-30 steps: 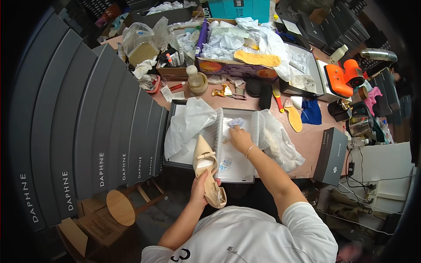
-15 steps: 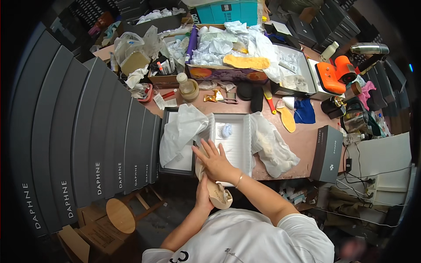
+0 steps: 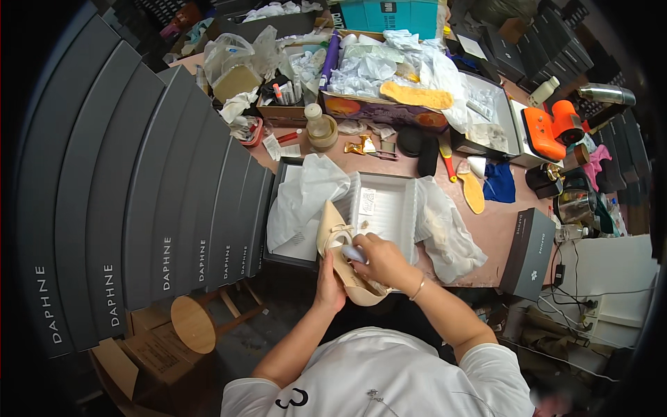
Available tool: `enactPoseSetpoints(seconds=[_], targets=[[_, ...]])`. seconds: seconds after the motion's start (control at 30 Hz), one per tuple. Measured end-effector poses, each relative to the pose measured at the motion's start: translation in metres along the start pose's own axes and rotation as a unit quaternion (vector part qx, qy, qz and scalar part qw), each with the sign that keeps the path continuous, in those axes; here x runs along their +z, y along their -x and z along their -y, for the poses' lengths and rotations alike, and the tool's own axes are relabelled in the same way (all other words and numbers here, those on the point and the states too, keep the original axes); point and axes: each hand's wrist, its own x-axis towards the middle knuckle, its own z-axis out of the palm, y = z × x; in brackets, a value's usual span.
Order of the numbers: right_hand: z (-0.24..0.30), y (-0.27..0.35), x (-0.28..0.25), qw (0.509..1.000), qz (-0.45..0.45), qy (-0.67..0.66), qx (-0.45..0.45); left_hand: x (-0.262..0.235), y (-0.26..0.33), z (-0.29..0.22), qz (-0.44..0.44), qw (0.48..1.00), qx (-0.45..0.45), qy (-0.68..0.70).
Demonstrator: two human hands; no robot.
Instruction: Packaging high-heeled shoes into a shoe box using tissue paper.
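Note:
A cream pointed shoe with a small bow (image 3: 344, 271) is held above the near edge of an open shoebox (image 3: 390, 201), its toe pointing away from me. My left hand (image 3: 329, 288) is wrapped round the side of the shoe. In the fingers of my right hand (image 3: 384, 263) is a pale crumpled paper wad (image 3: 353, 253), held at the shoe's opening. White tissue paper (image 3: 309, 198) spills over the box's left part. More wrapping tissue (image 3: 448, 233) lies to the right, bundled round something that is mostly hidden.
Dark shoeboxes (image 3: 146, 187) rise in a tall stack at my left. A closed shoebox (image 3: 526, 254) stands at the right table edge. Farther back are a carton of crumpled paper (image 3: 389, 108), a glass bottle (image 3: 319, 125), yellow insoles (image 3: 472, 193) and an orange device (image 3: 549, 128).
My right hand has picked up the paper wad from the box and brought it to the shoe's opening. The shoe has turned to show its upper and bow. The view has shifted slightly.

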Motion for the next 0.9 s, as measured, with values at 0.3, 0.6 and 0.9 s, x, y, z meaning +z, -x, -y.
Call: enactPoseSetpoints(seconds=[0.3,0.6,0.9], targets=[[-0.007,0.014,0.018,0.991,-0.100,0.084,-0.023,0.026,0.026,0.004,0.043,0.995,-0.005,-0.089],[-0.019,0.020,0.019,0.971,-0.186,-0.144,0.038,0.033,0.030,-0.008,0.089,0.984,-0.124,-0.096],[-0.191,0.108,-0.028,0.924,-0.007,0.184,0.334,0.017,-0.034,-0.097,0.040,0.878,0.222,-0.422]])
